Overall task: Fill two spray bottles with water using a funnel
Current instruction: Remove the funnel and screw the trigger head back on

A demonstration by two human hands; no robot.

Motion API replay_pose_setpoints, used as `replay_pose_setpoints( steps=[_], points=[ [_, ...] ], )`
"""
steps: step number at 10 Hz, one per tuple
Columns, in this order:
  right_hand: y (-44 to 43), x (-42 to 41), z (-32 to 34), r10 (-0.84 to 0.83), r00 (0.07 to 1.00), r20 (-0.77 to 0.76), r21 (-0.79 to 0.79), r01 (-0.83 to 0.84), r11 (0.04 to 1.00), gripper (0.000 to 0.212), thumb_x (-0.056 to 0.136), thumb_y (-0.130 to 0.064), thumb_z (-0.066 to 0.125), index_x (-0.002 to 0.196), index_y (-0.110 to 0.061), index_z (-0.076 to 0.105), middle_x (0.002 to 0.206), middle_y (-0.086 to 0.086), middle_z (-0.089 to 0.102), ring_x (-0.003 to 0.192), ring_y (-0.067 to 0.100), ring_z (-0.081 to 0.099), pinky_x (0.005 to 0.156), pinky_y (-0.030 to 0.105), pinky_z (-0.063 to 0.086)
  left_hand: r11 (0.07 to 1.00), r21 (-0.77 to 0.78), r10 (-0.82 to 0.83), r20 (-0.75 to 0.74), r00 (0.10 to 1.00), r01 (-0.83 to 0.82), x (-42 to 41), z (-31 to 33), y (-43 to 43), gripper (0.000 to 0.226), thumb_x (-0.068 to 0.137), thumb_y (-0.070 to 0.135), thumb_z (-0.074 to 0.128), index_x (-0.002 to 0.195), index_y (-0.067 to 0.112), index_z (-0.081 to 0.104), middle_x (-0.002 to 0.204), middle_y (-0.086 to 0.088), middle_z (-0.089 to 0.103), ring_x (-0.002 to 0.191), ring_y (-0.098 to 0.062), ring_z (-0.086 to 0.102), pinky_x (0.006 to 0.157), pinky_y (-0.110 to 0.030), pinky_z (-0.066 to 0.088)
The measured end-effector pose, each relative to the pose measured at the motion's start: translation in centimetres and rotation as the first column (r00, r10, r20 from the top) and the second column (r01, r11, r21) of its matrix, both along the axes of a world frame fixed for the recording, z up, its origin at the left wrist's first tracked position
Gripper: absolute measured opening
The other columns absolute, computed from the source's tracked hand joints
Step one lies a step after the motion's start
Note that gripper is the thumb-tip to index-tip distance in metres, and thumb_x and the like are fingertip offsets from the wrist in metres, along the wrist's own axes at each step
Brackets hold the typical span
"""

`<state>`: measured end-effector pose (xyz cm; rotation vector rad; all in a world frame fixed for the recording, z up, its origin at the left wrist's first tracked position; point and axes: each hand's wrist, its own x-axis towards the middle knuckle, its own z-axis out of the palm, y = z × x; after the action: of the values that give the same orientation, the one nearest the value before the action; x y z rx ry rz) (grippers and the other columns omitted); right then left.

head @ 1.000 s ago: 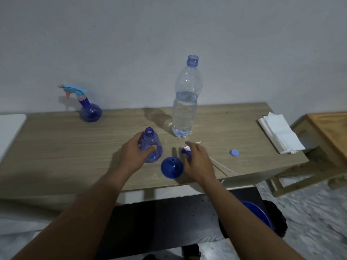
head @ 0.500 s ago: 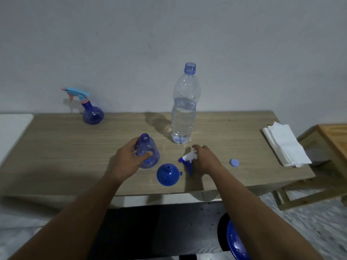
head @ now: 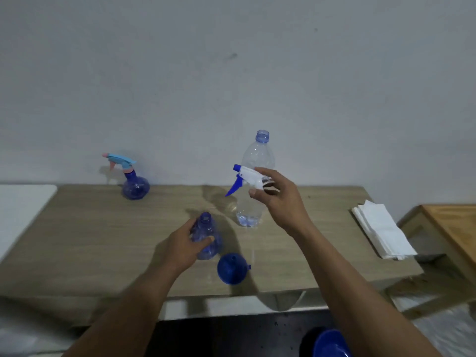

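Observation:
My left hand grips an open-necked blue spray bottle standing on the wooden table. My right hand holds a white and blue trigger sprayer head in the air, in front of a tall clear water bottle that is uncapped and partly filled. A blue funnel lies on the table just right of the gripped bottle. A second blue spray bottle with a light blue and pink trigger stands at the back left near the wall.
A stack of white paper napkins lies at the table's right end. A second wooden table stands further right. A blue basin sits on the floor below the front edge. A white surface adjoins the table's left end.
My right hand has lifted the trigger sprayer head off the table and raised it in front of the water bottle. My left hand stays on the open spray bottle. The camera has tilted.

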<state>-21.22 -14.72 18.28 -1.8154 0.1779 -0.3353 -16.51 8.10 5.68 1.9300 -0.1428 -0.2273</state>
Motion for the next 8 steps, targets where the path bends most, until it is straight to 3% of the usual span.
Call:
replay_pose_setpoints(
  steps=[1,2,3,4,5,6,7,8],
  points=[
    [2.1,0.7,2.1,-0.009,0.996,0.094,0.092,0.000,0.996,0.047,0.081,-0.004,0.080,0.124,-0.019,0.067,0.098,-0.006,0.069,0.082,0.006,0.070,0.073,0.017,0.053,1.000,-0.005,0.000,-0.010,1.000,0.000,0.3,-0.3,-0.1,0.046,0.077,-0.002,0.079,0.109,0.027,0.063,0.085,0.016,0.072,0.076,0.008,0.065,0.066,-0.005,0.046],
    [3.9,1.5,3.4,-0.026,0.986,0.165,0.117,0.007,0.993,0.046,0.082,-0.006,0.080,0.124,-0.018,0.065,0.106,-0.002,0.068,0.090,0.014,0.071,0.074,0.019,0.055,0.998,-0.054,-0.026,-0.020,0.999,0.025,0.5,-0.2,0.0,0.043,0.080,0.004,0.078,0.118,0.020,0.065,0.098,0.003,0.072,0.087,-0.007,0.067,0.069,-0.010,0.050],
    [5.3,2.3,4.3,-0.048,0.974,0.219,0.125,0.021,0.992,0.046,0.084,-0.009,0.079,0.125,-0.018,0.062,0.111,0.000,0.067,0.091,0.012,0.071,0.075,0.022,0.057,0.997,-0.077,-0.024,-0.026,0.999,0.022,0.7,-0.3,0.0,0.040,0.082,-0.005,0.073,0.117,0.013,0.064,0.092,0.003,0.070,0.081,-0.007,0.067,0.067,-0.006,0.047],
    [6.2,3.0,4.8,-0.085,0.958,0.273,0.136,0.049,0.990,0.042,0.085,-0.010,0.078,0.123,-0.017,0.061,0.112,0.003,0.066,0.091,0.011,0.071,0.077,0.023,0.057,0.997,-0.030,-0.073,0.015,0.997,0.074,0.2,0.3,-0.5,0.034,0.089,-0.019,0.056,0.110,0.008,0.057,0.084,0.001,0.061,0.060,0.009,0.062,0.058,-0.005,0.045],
    [6.9,3.7,4.3,-0.094,0.953,0.288,0.125,0.060,0.990,0.040,0.085,-0.010,0.077,0.121,-0.016,0.059,0.113,0.005,0.065,0.095,0.019,0.070,0.080,0.028,0.058,0.993,0.010,-0.116,-0.010,0.993,0.116,0.9,0.1,-0.6,0.027,0.099,0.000,0.051,0.086,0.018,0.066,0.069,0.005,0.059,0.052,0.001,0.059,0.053,-0.012,0.044],
    [7.5,4.2,3.3,-0.078,0.958,0.275,0.104,0.051,0.993,0.039,0.086,-0.010,0.077,0.120,-0.016,0.059,0.111,0.000,0.065,0.098,0.019,0.070,0.081,0.029,0.059,0.991,0.112,-0.085,0.097,0.992,0.074,1.2,-0.5,-0.1,0.022,0.099,0.010,0.054,0.086,0.020,0.069,0.067,0.010,0.061,0.063,-0.003,0.055,0.061,-0.016,0.045],
    [7.7,4.2,1.9,-0.044,0.971,0.235,0.079,0.026,0.997,0.039,0.085,-0.008,0.077,0.118,-0.016,0.059,0.109,-0.003,0.065,0.097,0.019,0.070,0.080,0.029,0.059,0.954,0.248,-0.190,0.071,0.979,0.167,0.8,-0.6,0.5,0.044,0.086,0.017,0.076,0.118,0.037,0.053,0.098,0.019,0.060,0.079,0.010,0.054,0.068,0.001,0.042],
    [7.8,3.9,-0.7,-0.011,0.983,0.185,0.031,0.006,0.999,0.036,0.084,-0.009,0.078,0.111,-0.021,0.058,0.103,-0.006,0.065,0.093,0.018,0.070,0.081,0.035,0.060,0.989,0.127,-0.072,-0.008,0.997,0.072,0.5,0.0,0.5,0.045,0.084,0.016,0.076,0.123,0.029,0.057,0.105,0.017,0.062,0.092,0.001,0.059,0.071,-0.001,0.042]
  ],
)
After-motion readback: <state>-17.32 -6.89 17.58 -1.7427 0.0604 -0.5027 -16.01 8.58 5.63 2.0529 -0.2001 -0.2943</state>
